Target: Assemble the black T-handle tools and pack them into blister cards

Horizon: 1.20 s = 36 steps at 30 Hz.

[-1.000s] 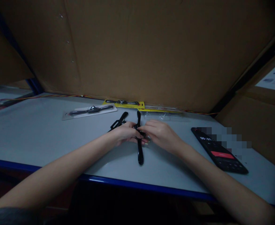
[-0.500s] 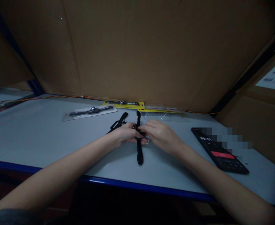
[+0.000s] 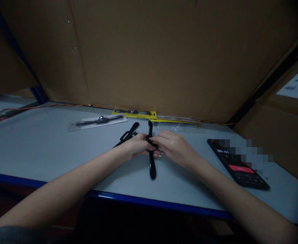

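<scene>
My left hand [image 3: 140,145] is wrapped round the middle of a black spokeshave [image 3: 152,166], whose two handles point away from me and toward me. From the right, the fingers of my right hand [image 3: 173,144] pinch at the spokeshave's middle; the small part between their tips is hidden. A second black spokeshave [image 3: 125,136] lies on the table just left of my left hand, partly covered by it. Its slotted body and one handle show.
Behind my hands lie a spokeshave in a clear pack [image 3: 98,122], one on a yellow card [image 3: 135,113] and a clear plastic pack [image 3: 176,126]. A phone [image 3: 237,164] rests at the right. A cardboard wall [image 3: 149,57] closes off the back; a blue edge [image 3: 138,200] runs along the front.
Almost nothing differs. Both hands keep their hold on the spokeshave, and the view has shifted very slightly.
</scene>
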Motion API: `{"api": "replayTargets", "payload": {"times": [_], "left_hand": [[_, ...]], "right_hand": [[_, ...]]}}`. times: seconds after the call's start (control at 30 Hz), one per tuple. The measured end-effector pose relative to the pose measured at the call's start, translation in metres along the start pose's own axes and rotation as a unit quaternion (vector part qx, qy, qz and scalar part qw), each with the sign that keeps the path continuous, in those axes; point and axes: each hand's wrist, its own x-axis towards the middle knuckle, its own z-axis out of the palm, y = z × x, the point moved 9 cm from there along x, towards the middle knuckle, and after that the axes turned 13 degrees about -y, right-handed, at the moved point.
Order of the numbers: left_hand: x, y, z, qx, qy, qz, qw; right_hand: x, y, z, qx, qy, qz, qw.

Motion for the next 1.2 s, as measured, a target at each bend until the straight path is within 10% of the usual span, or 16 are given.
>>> {"api": "replayTargets", "payload": {"times": [0.57, 1.2], "left_hand": [[-0.004, 0.001, 0.002, -0.02, 0.012, -0.001, 1.0], [-0.002, 0.001, 0.0, 0.008, 0.019, 0.022, 1.0]], "right_hand": [[-0.013, 0.035, -0.026, 0.158, 0.119, 0.072, 0.978], [-0.001, 0.002, 0.001, -0.014, -0.034, 0.005, 0.999]]}}
